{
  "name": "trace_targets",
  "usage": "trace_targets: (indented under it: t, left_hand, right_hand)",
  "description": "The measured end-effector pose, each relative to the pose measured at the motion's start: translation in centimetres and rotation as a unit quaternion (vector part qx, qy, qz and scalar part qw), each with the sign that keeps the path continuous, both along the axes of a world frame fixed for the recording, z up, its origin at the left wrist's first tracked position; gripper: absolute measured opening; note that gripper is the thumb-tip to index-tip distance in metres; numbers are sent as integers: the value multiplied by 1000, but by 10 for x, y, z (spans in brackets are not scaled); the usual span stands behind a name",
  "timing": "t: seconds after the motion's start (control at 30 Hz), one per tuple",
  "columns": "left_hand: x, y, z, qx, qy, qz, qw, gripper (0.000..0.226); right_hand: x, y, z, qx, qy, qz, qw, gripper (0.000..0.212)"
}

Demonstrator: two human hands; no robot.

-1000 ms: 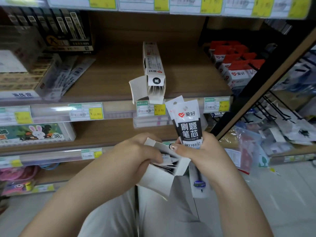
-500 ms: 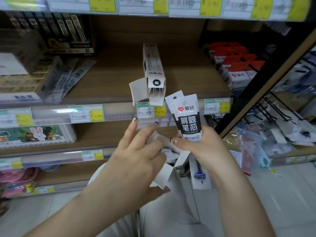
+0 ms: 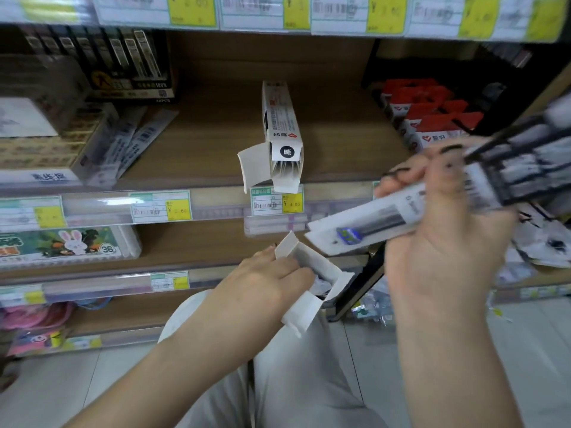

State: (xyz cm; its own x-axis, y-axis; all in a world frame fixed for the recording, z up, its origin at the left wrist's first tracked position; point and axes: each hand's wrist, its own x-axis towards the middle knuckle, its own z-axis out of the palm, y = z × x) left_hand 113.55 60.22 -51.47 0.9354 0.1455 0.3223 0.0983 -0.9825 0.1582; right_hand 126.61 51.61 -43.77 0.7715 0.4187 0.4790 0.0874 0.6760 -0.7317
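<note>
1. Take the shelf carton [image 3: 282, 140], lying open-ended on the wooden shelf [image 3: 200, 143], as the reference for every position below.
2. Locate the refill packs [image 3: 386, 222] below and to the right of the shelf carton, well apart from it, tilted with the printed ends up and to the right. Blurred at that end, so no count possible.
3. Confirm the right hand [image 3: 445, 251] closed round the refill packs, thumb and fingers pinching across the middle of the stack. Grip firmly enough to stop the flat packs fanning out or sliding over one another.
4. Locate the small open box [image 3: 312, 261] directly below the shelf carton, flaps spread, with the left hand [image 3: 265, 282] gripping it from the left, fingers curled over its rim.
5. Hold the box mouth upward and level, so that whatever is inside stays put; contents only partly visible.
6. Judged next: square the pack edges against one another before setting down, probably on the bare stretch of shelf to the right of the shelf carton, short of the red packs [image 3: 432, 118] farther right.
7. Steer clear of the shelf carton's hanging flaps on the approach. A knock could tip it forward over the price label [image 3: 276, 200] just below.
</note>
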Motion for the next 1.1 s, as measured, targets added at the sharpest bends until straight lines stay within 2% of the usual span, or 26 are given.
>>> trace_targets:
  t: [0.1,0.2,0.3,0.43,0.5,0.53,0.6,0.63,0.77,0.87,1.0,1.1]
  left_hand:
    - [-2,1,0,-26,-5,-1,1000,55]
    - [-6,1,-2,-37,5,4,999,56]
    - [-5,2,-2,-43,23,6,999,45]
    - [0,3,-3,-69,24,3,997,41]
    - [1,2,-5,-53,26,8,998,43]
    - [1,2,-5,-38,24,10,999,42]
    - [1,2,-5,-19,16,14,1000,40]
    - [2,3,-5,-18,10,14,1000,40]
    - [3,6,-7,-25,3,1,1000,38]
    - [6,4,-7,-23,9,-10,1000,31]
    - [7,5,-6,-27,4,-13,1000,33]
    - [8,8,-4,-27,4,-20,999,37]
  right_hand:
    - [-2,13,-15,-72,139,51,986,12]
    - [3,16,-28,-146,179,1,973,14]
    - [1,14,-31,-150,117,-40,981,14]
    - [-5,10,-38,-143,-79,-46,986,17]
    - [-6,8,-45,-160,-135,-60,976,5]
    - [-7,7,-48,-172,-141,-70,972,8]
    - [-6,6,-54,-187,-140,-78,969,36]
    - [-5,5,-56,-196,-149,-85,965,41]
    - [-4,1,-63,-238,-156,-76,956,30]
    - [-4,2,-63,-286,-150,2,947,5]
    - [4,-6,-41,-346,-130,96,924,24]
    - [11,-17,-13,-338,-182,104,918,31]
